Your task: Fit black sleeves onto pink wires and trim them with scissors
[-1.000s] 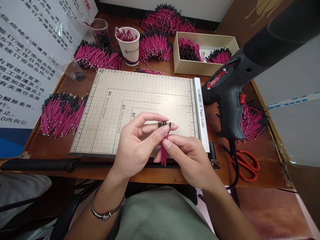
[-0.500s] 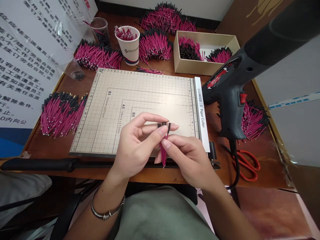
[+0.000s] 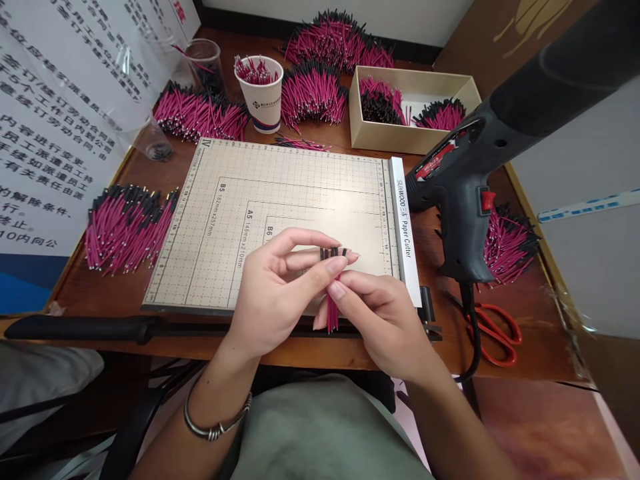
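Note:
A small bunch of magenta wires (image 3: 333,315) with black sleeved ends is pinched between both hands, above the front edge of the paper cutter (image 3: 300,187). My left hand (image 3: 280,293) grips the upper part, thumb against fingers, the black ends sticking up in a row. Lower down, the thumb and fingers of my right hand (image 3: 377,313) close on the same bunch. Its loose magenta ends point down toward me. Part of the bunch is hidden behind the fingers.
A heat gun (image 3: 465,193) stands at the right, its cord beside red-handled scissors (image 3: 497,333). Behind the cutter are a paper cup (image 3: 263,107) of wires, a cardboard box (image 3: 400,137) and several wire heaps (image 3: 315,93). Another heap (image 3: 120,230) lies left. The cutter's handle (image 3: 80,329) runs along the front.
The black ends, bunched with one leaning outward before, now stand side by side in a more even row. The lower ends hang straighter. Both hands stay in nearly the same place.

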`<state>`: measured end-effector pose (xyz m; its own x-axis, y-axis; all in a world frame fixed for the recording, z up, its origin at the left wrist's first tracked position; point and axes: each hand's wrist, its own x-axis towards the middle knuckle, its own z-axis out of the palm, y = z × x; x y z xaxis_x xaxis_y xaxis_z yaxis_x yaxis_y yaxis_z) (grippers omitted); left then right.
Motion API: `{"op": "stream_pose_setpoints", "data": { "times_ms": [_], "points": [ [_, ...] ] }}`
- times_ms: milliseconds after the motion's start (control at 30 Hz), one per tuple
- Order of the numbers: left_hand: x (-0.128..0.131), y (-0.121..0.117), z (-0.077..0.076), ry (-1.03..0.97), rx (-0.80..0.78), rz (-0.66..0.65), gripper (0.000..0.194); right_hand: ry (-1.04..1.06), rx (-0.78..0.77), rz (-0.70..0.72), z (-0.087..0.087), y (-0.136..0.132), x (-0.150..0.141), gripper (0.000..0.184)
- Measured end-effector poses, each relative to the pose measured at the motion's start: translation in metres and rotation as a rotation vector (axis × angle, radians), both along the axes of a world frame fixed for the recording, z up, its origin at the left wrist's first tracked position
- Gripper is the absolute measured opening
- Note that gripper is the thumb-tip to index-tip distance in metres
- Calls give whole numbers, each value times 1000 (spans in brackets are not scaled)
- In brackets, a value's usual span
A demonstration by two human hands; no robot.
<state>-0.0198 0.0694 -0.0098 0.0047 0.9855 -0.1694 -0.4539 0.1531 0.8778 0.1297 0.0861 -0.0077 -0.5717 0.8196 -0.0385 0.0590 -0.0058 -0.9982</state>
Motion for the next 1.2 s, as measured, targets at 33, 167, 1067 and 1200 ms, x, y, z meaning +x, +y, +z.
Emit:
{"op": "stream_pose_setpoints", "data": {
  "times_ms": [33, 167, 1067, 1200],
  "points": [
    [0, 0, 0, 5, 0, 2, 14, 0, 0, -1, 0, 0, 0, 40],
    [-1, -1, 0, 25, 41, -5, 20, 23, -23, -14, 1, -1, 0, 39],
    [-1, -2, -2, -122, 31, -46, 13, 0, 25, -10, 0, -1, 0, 39],
    [-2, -3, -4, -98, 12, -38, 14, -15, 16, -12, 0, -2, 0, 37]
  ]
}}
